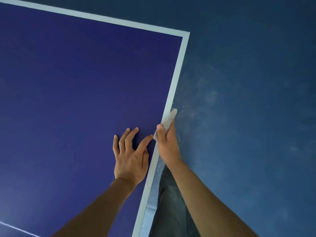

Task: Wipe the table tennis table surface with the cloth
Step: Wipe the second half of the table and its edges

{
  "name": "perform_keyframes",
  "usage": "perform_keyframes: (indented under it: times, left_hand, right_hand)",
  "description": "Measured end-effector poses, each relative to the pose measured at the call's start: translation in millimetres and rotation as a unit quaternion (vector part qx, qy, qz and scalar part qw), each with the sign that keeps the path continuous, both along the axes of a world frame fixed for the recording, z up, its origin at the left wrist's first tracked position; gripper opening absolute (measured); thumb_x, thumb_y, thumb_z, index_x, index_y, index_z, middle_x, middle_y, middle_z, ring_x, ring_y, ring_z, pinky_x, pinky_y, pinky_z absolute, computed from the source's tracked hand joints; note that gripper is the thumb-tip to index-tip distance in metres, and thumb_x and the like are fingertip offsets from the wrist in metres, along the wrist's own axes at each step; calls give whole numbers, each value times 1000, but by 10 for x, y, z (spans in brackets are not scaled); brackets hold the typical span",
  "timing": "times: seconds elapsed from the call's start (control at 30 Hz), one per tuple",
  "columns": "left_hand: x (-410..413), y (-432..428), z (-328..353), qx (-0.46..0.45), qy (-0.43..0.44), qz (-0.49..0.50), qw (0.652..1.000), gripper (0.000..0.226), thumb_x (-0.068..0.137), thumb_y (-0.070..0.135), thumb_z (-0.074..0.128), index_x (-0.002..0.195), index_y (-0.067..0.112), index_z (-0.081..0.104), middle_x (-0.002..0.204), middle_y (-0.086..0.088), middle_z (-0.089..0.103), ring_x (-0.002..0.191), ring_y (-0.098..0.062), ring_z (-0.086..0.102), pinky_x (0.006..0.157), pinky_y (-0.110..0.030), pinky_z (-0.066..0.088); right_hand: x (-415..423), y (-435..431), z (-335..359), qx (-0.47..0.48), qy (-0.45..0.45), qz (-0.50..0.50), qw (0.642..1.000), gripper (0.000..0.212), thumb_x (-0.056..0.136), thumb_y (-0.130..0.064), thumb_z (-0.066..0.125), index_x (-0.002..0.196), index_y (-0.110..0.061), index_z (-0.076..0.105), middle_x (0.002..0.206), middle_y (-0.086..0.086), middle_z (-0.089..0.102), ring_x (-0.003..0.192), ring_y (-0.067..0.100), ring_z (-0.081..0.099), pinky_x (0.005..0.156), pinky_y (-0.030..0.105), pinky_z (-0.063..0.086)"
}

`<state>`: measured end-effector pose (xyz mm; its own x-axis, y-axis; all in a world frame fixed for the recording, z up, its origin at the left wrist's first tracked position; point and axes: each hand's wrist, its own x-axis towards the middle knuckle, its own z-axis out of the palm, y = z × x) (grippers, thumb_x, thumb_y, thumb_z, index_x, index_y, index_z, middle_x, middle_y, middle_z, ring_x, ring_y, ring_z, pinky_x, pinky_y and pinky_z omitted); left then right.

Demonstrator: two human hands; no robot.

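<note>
The right hand (166, 144) is clamped round the cloth (168, 120) at the table (77, 82) rim, one o'clock from the left hand (130, 156), which lies fingers-apart on the blue; dust (181, 108) hangs toward three o'clock; the rim toward six looks speckled, so wiping seems unfinished.

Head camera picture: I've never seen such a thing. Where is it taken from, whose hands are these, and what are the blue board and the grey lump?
There is no machine here. A person wears a wide-angle camera on the head, looking forward and down, so you see their own arms. The blue board is a table tennis table with a pale border line. The left hand rests on it, fingers spread, near the side edge. The right hand grips a grey cloth at that edge. Pale specks, probably dust, show beside it. Beyond lie the dark blue floor and the person's trouser leg.
</note>
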<state>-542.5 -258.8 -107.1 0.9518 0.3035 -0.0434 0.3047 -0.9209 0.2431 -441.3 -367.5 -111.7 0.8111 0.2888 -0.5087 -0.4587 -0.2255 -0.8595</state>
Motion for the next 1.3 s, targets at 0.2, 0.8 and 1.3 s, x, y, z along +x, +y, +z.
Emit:
perform_keyframes:
  times: [0.2, 0.8, 1.3]
  left_hand:
    - [156, -27, 79, -6, -26, 37, 999, 41, 95, 20, 49, 131, 25, 67, 140, -16, 53, 133, -40, 48, 117, -65, 27]
    - [2160, 43, 117, -68, -47, 71, 994, 42, 96, 24, 50, 136, 26, 65, 152, -11, 49, 148, -35, 36, 126, -60, 13]
    - [3367, 74, 192, -53, -69, 229, 970, 35, 96, 19, 59, 129, 24, 69, 144, -9, 54, 143, -36, 41, 125, -59, 14]
  right_hand:
    - [1830, 362, -30, -40, -49, -50, 997, 61, 110, -33, 45, 163, -16, 21, 154, 5, 48, 138, 11, 49, 116, 29, 39]
    - [2657, 460, 10, -49, -37, -52, 997, 49, 109, -31, 48, 154, -13, 38, 137, 5, 60, 113, 1, 61, 97, 14, 48]
    - [3621, 168, -30, -53, -71, 214, 973, 25, 107, -36, 54, 129, -23, 59, 90, -18, 70, 83, -2, 66, 76, 22, 50]
